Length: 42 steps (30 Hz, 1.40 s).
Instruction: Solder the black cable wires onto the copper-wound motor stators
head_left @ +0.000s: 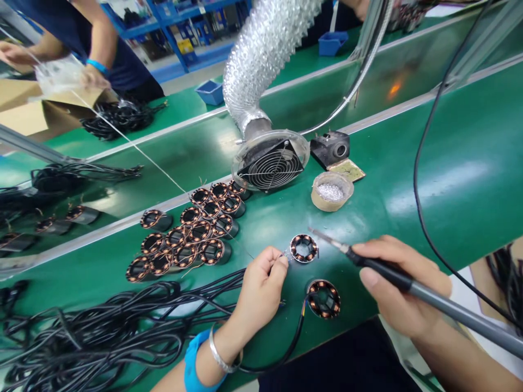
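My left hand [263,283] pinches thin wires [285,256] beside a copper-wound ring [303,249] on the green table. A soldering iron [392,275] lies in the closed fingers of my right hand [404,288], its tip just right of and above that ring. Nearer to me, a second wound ring [323,299] has a black cable [296,340] with coloured wires joined at its left side. Behind the iron's tip stands a round tub [330,191] of silvery bits, with a black iron holder [330,148] and a yellowish sponge [347,170] behind it.
Several wound cores [200,231] stand in rows at centre left. Black cables [134,332] cover the near left. A fan [272,166] on a silver duct [261,60] hangs mid-table. Across the divider, a person [102,49] handles a plastic bag over a cardboard box [24,111].
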Tool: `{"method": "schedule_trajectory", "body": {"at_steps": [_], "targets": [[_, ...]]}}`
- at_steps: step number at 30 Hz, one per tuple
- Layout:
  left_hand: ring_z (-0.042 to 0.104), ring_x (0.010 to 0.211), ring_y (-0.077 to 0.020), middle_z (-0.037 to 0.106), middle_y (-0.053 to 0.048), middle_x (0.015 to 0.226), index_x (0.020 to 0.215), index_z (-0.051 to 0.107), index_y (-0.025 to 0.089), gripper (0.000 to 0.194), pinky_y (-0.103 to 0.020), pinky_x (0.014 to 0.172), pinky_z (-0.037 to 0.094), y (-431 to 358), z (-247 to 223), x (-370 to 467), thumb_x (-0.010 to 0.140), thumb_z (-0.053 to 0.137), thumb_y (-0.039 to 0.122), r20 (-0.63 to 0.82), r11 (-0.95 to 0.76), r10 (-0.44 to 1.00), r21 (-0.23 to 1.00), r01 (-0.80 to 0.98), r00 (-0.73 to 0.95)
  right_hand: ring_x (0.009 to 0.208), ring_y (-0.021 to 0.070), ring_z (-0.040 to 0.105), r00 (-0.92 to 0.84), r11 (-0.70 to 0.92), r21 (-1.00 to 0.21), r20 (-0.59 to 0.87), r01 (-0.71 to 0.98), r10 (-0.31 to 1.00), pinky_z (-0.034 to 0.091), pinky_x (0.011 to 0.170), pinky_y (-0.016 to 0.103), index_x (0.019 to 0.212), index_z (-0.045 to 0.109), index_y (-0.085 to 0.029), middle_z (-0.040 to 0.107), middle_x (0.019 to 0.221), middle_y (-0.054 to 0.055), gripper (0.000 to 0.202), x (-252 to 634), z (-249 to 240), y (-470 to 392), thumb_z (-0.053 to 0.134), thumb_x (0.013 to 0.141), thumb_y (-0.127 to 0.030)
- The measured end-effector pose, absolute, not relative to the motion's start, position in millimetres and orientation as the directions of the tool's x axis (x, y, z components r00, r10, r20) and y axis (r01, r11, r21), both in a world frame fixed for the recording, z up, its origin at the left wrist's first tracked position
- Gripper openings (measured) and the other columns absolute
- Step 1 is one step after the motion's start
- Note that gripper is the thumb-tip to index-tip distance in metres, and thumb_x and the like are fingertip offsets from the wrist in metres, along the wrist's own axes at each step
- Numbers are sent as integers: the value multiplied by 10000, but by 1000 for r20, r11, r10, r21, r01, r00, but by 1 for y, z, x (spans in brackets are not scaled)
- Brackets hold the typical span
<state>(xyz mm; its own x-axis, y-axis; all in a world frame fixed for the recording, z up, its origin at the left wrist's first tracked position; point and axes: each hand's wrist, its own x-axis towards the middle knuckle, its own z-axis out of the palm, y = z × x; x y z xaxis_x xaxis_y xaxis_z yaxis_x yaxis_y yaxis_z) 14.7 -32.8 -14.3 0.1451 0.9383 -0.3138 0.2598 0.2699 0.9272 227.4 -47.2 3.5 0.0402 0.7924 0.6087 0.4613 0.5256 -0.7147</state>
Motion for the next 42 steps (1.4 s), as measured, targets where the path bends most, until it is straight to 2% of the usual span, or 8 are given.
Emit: {"method": "schedule_trajectory", "body": {"at_steps": [3,8,11,14,22,26,32,42], "targets": [[260,534,-100,302,82,575,685,409,209,276,-226,511,244,-34,-15,14,908,454,365,-321,280,935,928,245,150,712,178,624,205,452,-634,694,627,690,513,624,313,1087,666,-237,693,897,39,266,240,-21,-31,645,824,-206],[249,524,-94,299,85,572,696,420,205,279,-218,503,241,-34,-18,13,919,452,370,-325,288,932,933,218,160,884,224,689,146,276,-604,555,747,819,556,792,360,1140,651,-227,717,1018,67,257,253,-48,-15,621,895,-298],[240,514,-91,298,87,566,697,429,203,280,-213,492,231,-33,-19,14,917,462,374,-328,294,932,933,207,152,709,164,692,184,300,-678,544,672,818,570,710,300,1188,635,-237,728,908,31,270,248,-46,-20,598,922,-272],[231,501,-86,296,90,550,693,435,200,285,-208,477,217,-33,-18,14,903,490,385,-342,315,929,931,187,139,545,111,631,53,418,-712,536,564,843,541,593,242,1194,616,-251,706,772,-20,266,235,-35,-23,568,939,-192],[235,385,-55,379,91,470,713,528,175,350,-178,379,171,-30,-21,7,852,569,494,-411,411,896,911,38,167,741,172,559,-489,749,-587,578,307,654,479,690,315,1089,577,-183,674,848,26,261,197,-19,1,584,837,-114],[283,337,-44,539,34,540,730,632,136,385,-187,322,147,-26,-21,-5,787,639,516,-492,498,853,867,13,175,717,160,523,-510,765,-594,591,249,625,451,668,284,1078,566,-174,658,832,28,301,192,-22,10,510,816,-35],[317,445,-42,606,8,597,680,712,114,333,-186,437,218,-20,-15,-7,682,784,439,-494,491,853,869,64,170,722,148,542,-519,735,-644,564,211,643,453,691,274,1086,566,-166,632,784,13,272,199,-23,12,546,836,-62],[384,539,-93,577,16,556,675,748,129,314,-214,548,316,-13,-11,5,668,780,441,-468,462,871,884,79,151,728,142,545,-526,739,-644,566,199,635,452,674,264,1110,577,-169,637,803,14,253,197,-23,14,557,873,-81]]}}
